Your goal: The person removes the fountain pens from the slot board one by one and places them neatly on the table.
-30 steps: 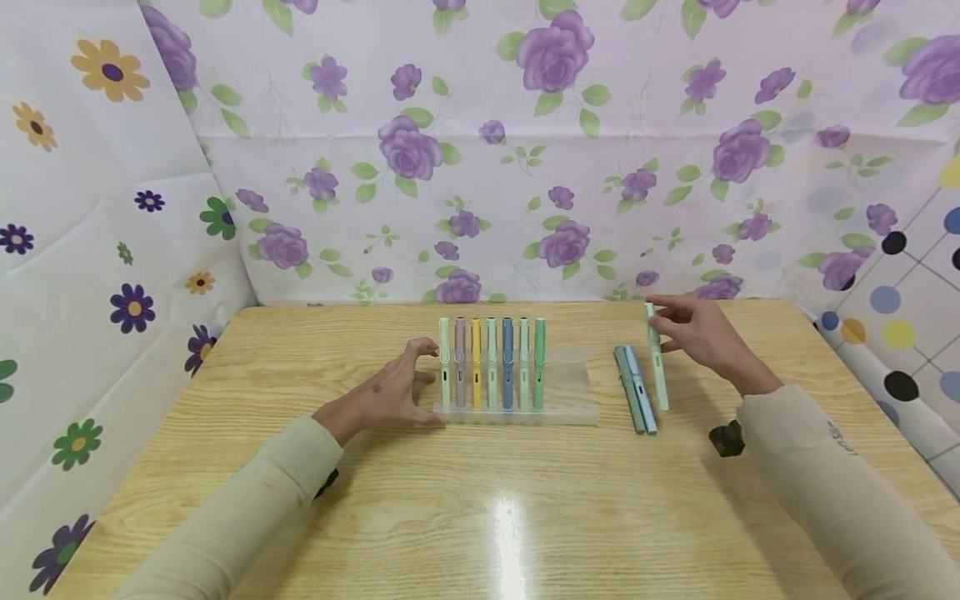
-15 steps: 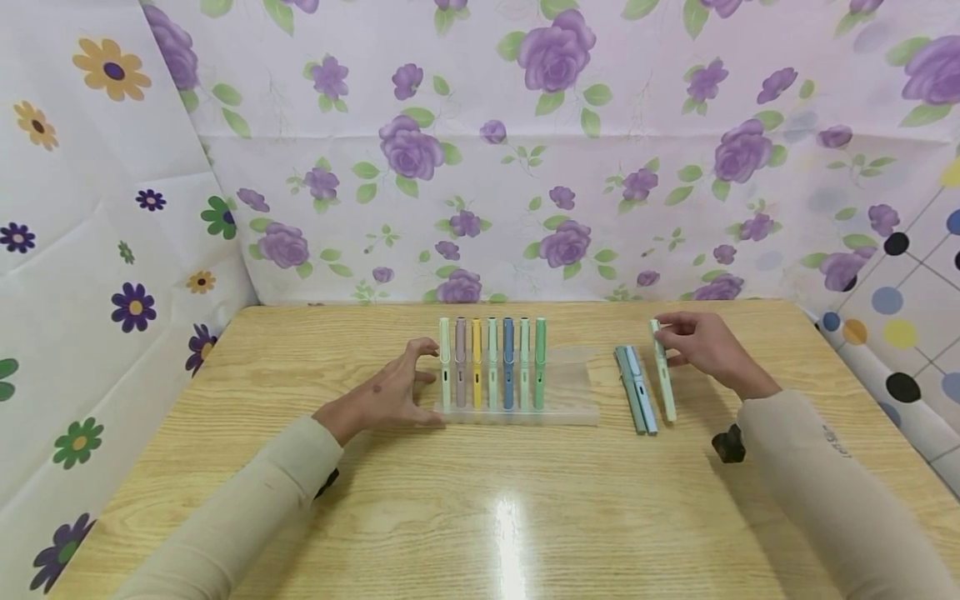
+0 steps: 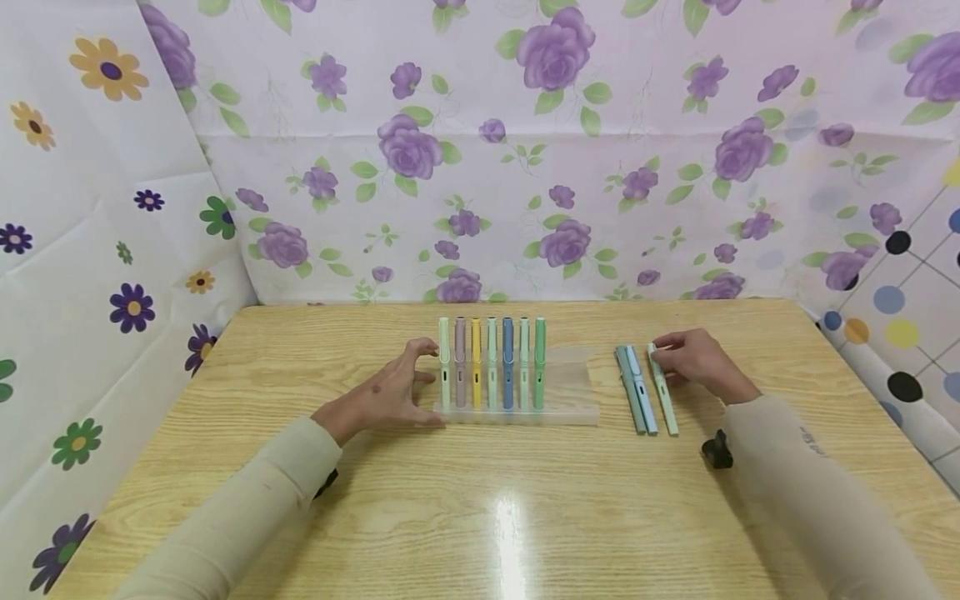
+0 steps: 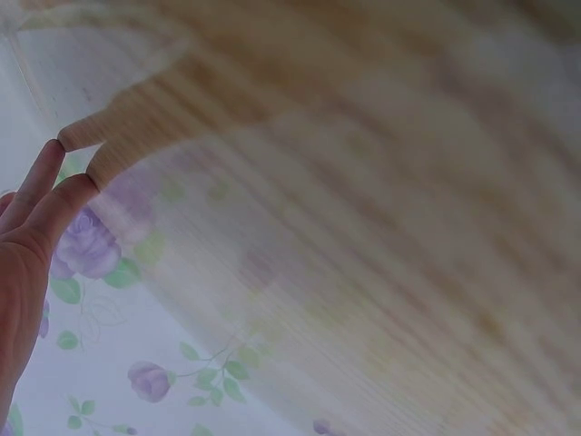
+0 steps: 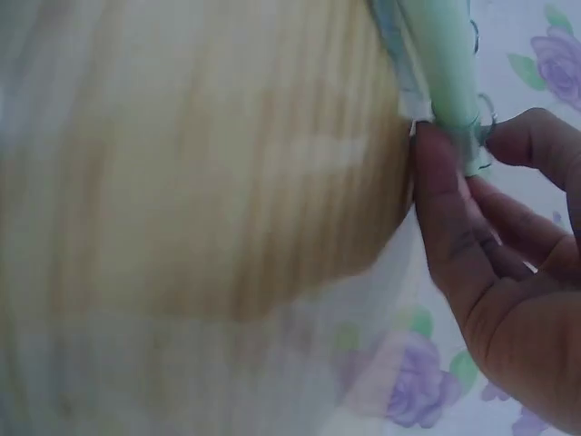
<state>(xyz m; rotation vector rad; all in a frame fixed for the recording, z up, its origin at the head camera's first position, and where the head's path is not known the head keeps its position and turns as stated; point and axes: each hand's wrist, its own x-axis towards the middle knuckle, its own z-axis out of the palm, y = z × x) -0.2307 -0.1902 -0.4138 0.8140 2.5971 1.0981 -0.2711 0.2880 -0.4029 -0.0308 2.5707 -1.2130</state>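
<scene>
The right hand (image 3: 693, 362) pinches the cap end of a mint pen (image 3: 663, 390) lying beside two more pens (image 3: 634, 389) toward the worktop's right edge. The left hand (image 3: 390, 393), fingers spread and holding nothing, steadies the clear pen tray (image 3: 570, 392) near the far edge.

I see a wooden table (image 3: 480, 517) with a bright glare spot near its front middle. Behind it hangs a backdrop cloth (image 3: 525, 150) printed with purple roses. To the left, a sheet (image 3: 90, 250) with mixed coloured flowers; to the right, a dotted sheet (image 3: 900, 333). A small black object (image 3: 717, 450) lies on the table's right part.
</scene>
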